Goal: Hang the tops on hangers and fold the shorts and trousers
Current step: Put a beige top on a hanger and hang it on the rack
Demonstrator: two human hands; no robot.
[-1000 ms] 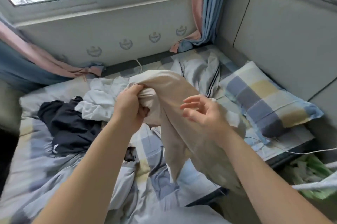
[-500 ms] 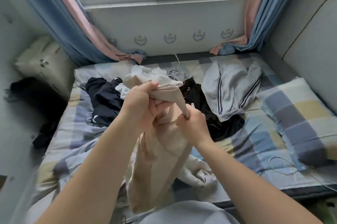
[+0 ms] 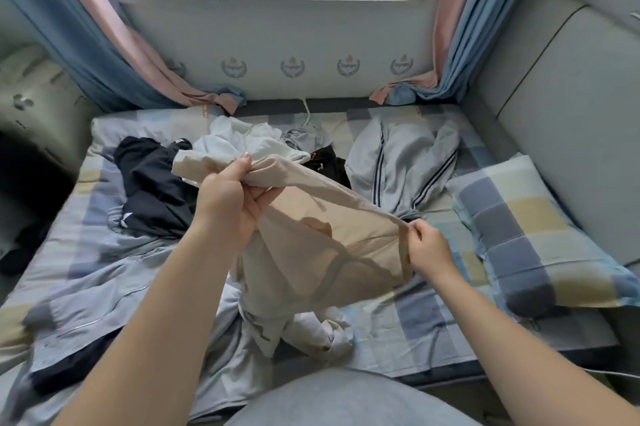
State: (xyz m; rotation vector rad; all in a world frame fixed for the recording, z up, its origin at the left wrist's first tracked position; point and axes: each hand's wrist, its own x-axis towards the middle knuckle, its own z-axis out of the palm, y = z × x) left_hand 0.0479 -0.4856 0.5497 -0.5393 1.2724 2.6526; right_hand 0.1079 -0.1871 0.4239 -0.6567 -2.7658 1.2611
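Observation:
A beige garment (image 3: 322, 238) hangs stretched between my two hands above the checked bed (image 3: 408, 314). My left hand (image 3: 228, 197) grips one bunched end of it at centre. My right hand (image 3: 427, 247) pinches the other end lower and to the right. On the bed behind lie a dark navy garment (image 3: 149, 190), a white top (image 3: 239, 138), a black garment (image 3: 327, 164) and grey trousers with dark side stripes (image 3: 401, 162). A light blue-grey jacket (image 3: 104, 308) lies at the near left. A crumpled white garment (image 3: 311, 328) lies under the beige one.
A checked pillow (image 3: 526, 235) lies at the right against a grey padded headboard (image 3: 561, 96). Blue and pink curtains (image 3: 110, 44) hang on both sides of the window. A pale suitcase (image 3: 31, 100) stands at the far left. A white cable (image 3: 308, 114) runs onto the bed's far edge.
My right hand has slid right and down along the beige garment, pulling it out wide. My left hand keeps its grip. The view has panned left and settled on the bed's middle.

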